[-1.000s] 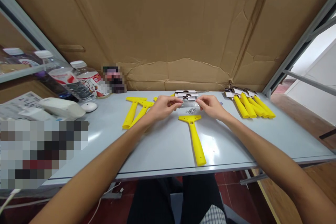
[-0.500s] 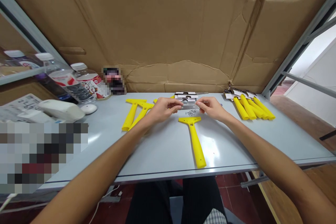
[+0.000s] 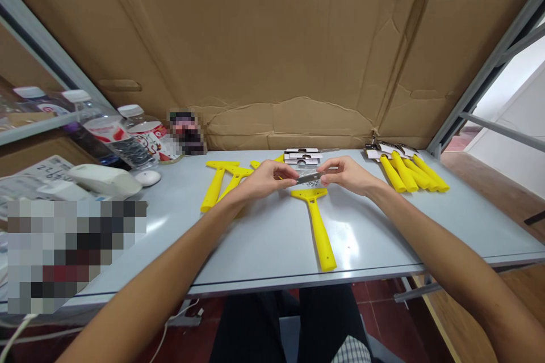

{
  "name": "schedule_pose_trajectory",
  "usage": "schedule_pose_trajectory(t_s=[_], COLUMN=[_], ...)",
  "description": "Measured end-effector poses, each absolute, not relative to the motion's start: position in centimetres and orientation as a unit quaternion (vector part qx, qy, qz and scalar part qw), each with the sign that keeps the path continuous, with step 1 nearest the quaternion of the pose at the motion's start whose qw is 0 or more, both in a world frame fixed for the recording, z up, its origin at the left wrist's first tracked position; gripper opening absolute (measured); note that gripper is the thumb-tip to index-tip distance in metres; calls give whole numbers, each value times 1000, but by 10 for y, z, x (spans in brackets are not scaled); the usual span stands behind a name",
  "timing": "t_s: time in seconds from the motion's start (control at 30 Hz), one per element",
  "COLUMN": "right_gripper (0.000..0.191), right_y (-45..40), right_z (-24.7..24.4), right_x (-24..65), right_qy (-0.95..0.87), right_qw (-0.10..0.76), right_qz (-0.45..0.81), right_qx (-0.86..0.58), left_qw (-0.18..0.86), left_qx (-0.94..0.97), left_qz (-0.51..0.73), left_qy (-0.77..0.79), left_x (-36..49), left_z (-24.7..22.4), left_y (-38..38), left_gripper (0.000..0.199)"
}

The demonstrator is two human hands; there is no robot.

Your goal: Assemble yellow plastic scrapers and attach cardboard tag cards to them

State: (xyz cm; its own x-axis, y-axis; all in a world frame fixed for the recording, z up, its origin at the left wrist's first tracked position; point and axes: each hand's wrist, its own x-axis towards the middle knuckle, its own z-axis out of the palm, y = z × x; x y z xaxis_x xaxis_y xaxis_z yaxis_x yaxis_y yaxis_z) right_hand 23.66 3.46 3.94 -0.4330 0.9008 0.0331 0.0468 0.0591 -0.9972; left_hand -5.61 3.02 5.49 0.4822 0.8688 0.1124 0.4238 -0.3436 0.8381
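Both my hands hold a thin steel scraper blade (image 3: 309, 178) by its ends, above the table and tilted, with its right end higher. My left hand (image 3: 266, 179) pinches one end and my right hand (image 3: 346, 176) pinches the other. Just below it lies a small heap of tiny metal screws (image 3: 313, 184). A yellow plastic scraper handle (image 3: 320, 232) lies under my hands, its wide head almost beneath the blade. Behind my left hand lie more yellow handles (image 3: 217, 184), partly hidden by my wrist.
The pale grey table (image 3: 264, 249) also holds a stack of packaged blades (image 3: 301, 156), a bundle of carded yellow scrapers (image 3: 409, 174), plastic bottles (image 3: 111, 133), a white mouse (image 3: 147, 178) and a white device (image 3: 104, 180). A cardboard sheet (image 3: 255, 51) stands behind.
The blade has tilted from nearly level to a slant, and both hands have rotated with it. The camera view has shifted slightly.
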Motion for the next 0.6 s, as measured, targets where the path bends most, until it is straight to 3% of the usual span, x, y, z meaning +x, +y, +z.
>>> schedule_pose_trajectory(t_s=[0.23, 0.6], right_gripper=[19, 25], right_y=[38, 42], right_z=[37, 36], right_x=[239, 239], right_qy=[-596, -603], right_qw=[417, 453], right_qz=[589, 556], right_qx=[-352, -350], left_qw=[461, 409], left_qx=[713, 669], left_qz=[303, 376], left_qy=[434, 494], left_x=[-58, -46], left_z=[57, 56], left_y=[29, 22], left_gripper=[37, 28])
